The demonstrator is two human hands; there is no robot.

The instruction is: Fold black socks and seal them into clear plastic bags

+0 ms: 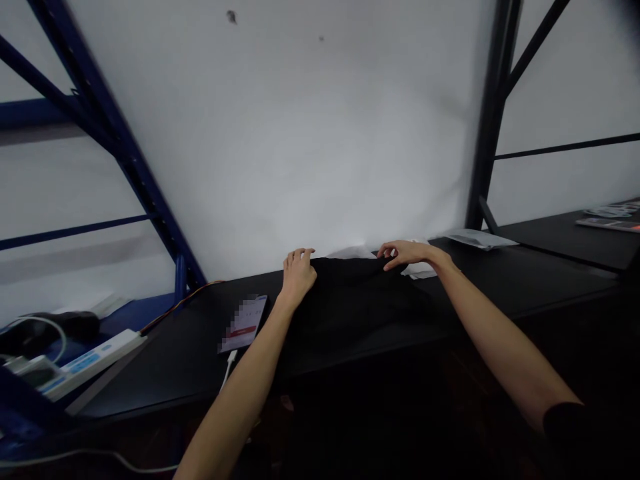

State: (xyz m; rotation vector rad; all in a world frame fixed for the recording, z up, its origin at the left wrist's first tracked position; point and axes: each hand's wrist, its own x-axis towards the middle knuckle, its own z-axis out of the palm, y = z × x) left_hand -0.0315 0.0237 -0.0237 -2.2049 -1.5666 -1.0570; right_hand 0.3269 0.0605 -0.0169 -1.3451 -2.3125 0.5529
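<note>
A black cloth lies bunched on the black table, and its dark folds are hard to make out. My left hand grips its far left corner with curled fingers. My right hand pinches the far edge further right. White material shows behind the cloth, and a white piece sticks out just beneath my right hand. A phone with a pixelated screen and white cable lies just left of my left forearm.
A white power strip and dark cables lie at the left end of the table. Blue steel shelf uprights rise on the left, and a dark upright on the right. A grey packet lies at the back; printed sheets lie far right.
</note>
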